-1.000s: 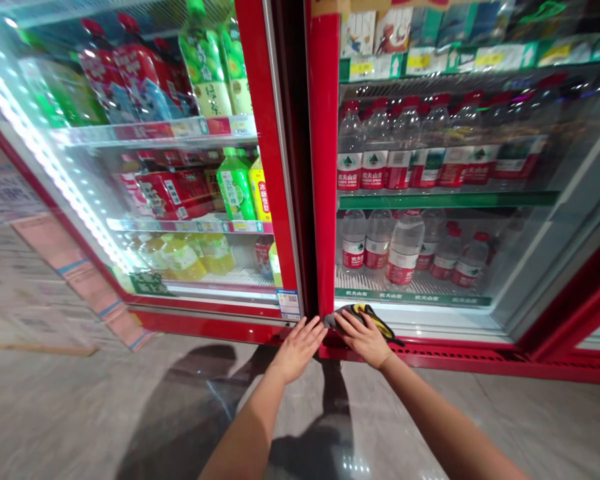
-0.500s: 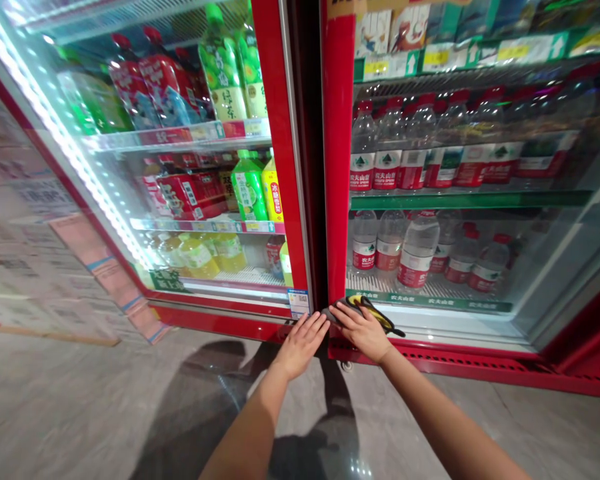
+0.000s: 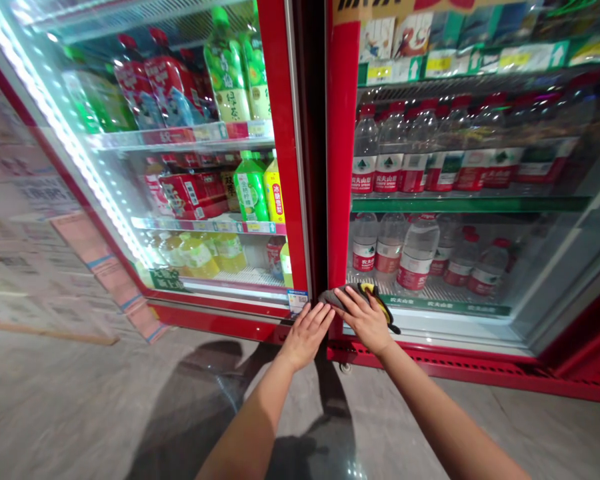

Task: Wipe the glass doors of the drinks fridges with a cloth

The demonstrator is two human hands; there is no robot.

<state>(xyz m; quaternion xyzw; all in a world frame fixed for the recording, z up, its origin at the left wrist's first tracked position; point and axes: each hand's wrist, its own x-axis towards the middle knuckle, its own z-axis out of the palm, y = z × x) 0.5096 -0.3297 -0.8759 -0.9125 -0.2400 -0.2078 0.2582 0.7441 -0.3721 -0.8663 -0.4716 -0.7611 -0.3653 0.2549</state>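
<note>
My right hand (image 3: 367,323) lies with fingers outstretched over a grey cloth (image 3: 385,308) with a yellow and black side, pressing it against the lower left corner of the right fridge's glass door. Part of the cloth is hidden under the palm and fingers. My left hand (image 3: 305,340) has its fingers extended, with the tips at the cloth's left end, in front of the dark gap between the two fridges. Its palm is off the cloth. A small label (image 3: 297,301) sits on the left fridge's frame just beside the left fingertips.
The left fridge's red frame (image 3: 300,200) and the right fridge's red frame (image 3: 341,167) enclose shelves of drinks. Red-labelled water bottles (image 3: 416,257) stand behind the right glass. Stacked cartons (image 3: 30,253) are at the left. Grey floor (image 3: 80,407) lies below.
The cloth and my right hand have shifted slightly up and left on the door, and more of the cloth's grey part shows. My left hand has moved slightly right, staying beside it.
</note>
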